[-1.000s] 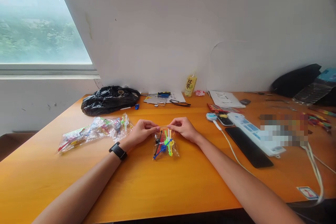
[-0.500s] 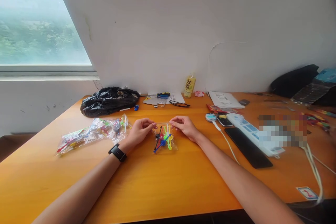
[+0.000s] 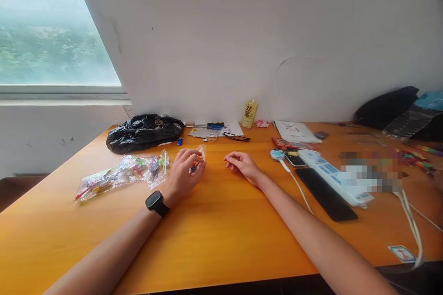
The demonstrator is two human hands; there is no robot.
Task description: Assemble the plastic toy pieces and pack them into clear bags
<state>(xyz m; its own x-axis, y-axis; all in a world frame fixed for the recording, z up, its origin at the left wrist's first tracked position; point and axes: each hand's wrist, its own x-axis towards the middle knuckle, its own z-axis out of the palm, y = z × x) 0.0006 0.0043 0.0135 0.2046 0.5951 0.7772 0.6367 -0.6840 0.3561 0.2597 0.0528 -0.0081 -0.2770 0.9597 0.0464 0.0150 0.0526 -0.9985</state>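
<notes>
My left hand (image 3: 187,169), with a black watch (image 3: 157,203) on its wrist, is closed around a small clear plastic bag (image 3: 202,150) of coloured plastic pieces. Most of that bag is hidden behind the fingers. A short way to the right, my right hand (image 3: 243,167) rests over the table with bent fingers slightly apart and nothing between them. Just left of my left hand lies a larger clear bag (image 3: 119,175) filled with similar colourful pieces, some of them red, yellow and green.
A black plastic bag (image 3: 143,132) lies at the back left of the wooden table (image 3: 207,249). Glasses (image 3: 236,137) and a yellow drink carton (image 3: 249,114) are near the wall. On the right are a white power strip (image 3: 332,175), a black phone-like slab (image 3: 325,193) and cables.
The small bag has left my right hand's fingers. My left hand now closes over it, turned and lifted out of its flat, spread position. My right hand stays almost where it was.
</notes>
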